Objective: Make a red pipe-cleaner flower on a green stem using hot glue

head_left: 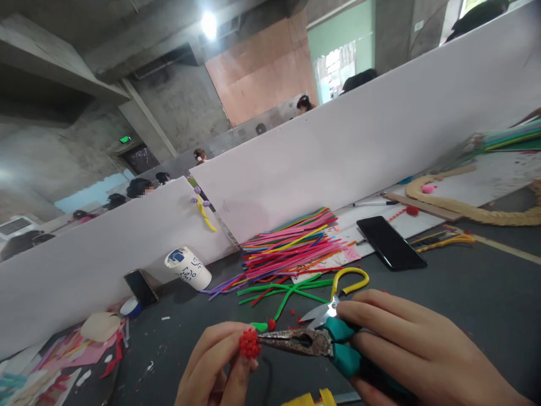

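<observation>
My left hand (220, 361) pinches a small bumpy red ball (249, 344), fuzzy like pipe cleaner, between thumb and fingers. My right hand (406, 338) is closed around teal-handled needle-nose pliers (296, 341). The rusty jaws point left, their tips meeting the ball's right side. Just beyond the pliers lie scissors (350, 277) with yellow handles, partly covered by my right hand. Green pipe cleaners (291, 293) rest on the dark table behind my hands. One green stem ends near a small red tuft (271, 324).
A heap of coloured pipe cleaners (291, 248) lies against the white partition (338, 146). A black phone (391, 242) is at right, a paper cup (188, 268) and another phone (141, 287) at left. Scraps (80, 349) cover the left corner. People sit beyond the partition.
</observation>
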### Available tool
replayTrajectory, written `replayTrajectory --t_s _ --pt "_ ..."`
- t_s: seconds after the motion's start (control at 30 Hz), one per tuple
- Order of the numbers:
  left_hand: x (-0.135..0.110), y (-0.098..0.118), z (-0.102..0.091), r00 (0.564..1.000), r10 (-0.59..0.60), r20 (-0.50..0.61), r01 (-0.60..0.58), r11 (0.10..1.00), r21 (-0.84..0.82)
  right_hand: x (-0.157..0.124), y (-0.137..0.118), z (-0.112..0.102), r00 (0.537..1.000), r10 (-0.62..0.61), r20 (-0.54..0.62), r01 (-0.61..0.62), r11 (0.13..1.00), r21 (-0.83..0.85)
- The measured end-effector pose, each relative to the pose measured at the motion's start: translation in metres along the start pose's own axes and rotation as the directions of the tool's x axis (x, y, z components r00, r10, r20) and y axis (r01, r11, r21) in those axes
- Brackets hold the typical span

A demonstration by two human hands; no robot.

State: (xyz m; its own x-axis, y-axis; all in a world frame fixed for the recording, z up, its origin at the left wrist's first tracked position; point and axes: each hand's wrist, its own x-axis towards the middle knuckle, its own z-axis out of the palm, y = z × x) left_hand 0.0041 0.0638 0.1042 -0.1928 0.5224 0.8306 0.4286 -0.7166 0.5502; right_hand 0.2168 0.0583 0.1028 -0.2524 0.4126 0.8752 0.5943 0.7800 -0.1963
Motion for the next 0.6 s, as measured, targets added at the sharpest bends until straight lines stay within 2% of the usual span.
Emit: replayTrajectory --t_s 0.37,0.6 --pt "-0.0007 -0.0057 -0.0046 0.994 0.105 0.011 -0.106 0.992 0.068 -0.0020 0.0002 0.0008 1.000 -0.008 0.020 0.008 1.000 -0.026" --pt "0.0024 0.0017 -0.0051 0.992 0.120 0.035 -0.123 0.986 0.109 -0.0044 -0.0032 0.0009 0.995 0.034 0.098 -0.018 0.988 -0.153"
